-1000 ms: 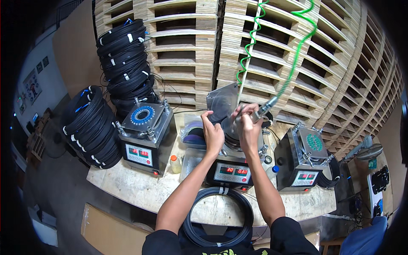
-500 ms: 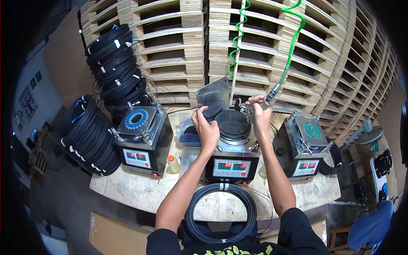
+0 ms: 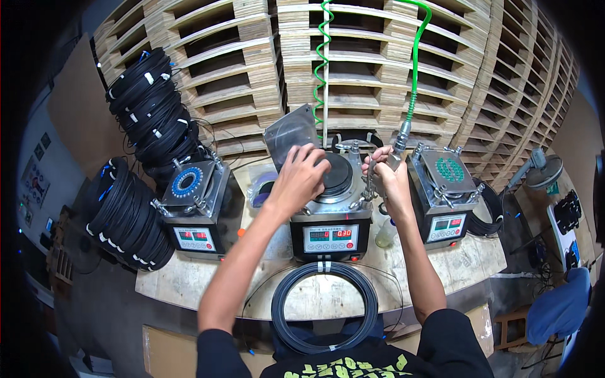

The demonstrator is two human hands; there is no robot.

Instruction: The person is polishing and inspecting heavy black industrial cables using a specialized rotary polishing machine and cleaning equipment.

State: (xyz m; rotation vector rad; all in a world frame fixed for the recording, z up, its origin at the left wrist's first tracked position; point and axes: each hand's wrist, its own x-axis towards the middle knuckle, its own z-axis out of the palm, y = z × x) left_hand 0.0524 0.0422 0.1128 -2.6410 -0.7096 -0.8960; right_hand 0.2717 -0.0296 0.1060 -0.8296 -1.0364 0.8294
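My left hand is closed at the lower edge of a tilted grey metal plate; its fingers are curled, and the thumb's grip is hidden. The plate stands up behind the left side of a round black pad, set on the middle bench machine. To the right of the pad, my right hand is wrapped round a metal air blow gun fed by a green hose. Beside the pad, metal clamp posts rise from the machine's top.
Similar machines stand left and right, each carrying a fixture ring. A coil of black cable lies at the table's front edge. Cable coil stacks stand at left, a small bottle by the middle machine, wooden pallets behind.
My left hand has shifted over the plate's lower edge, its fingers now more curled. The view has moved a little. The middle machine's display has changed. My right hand keeps the blow gun.
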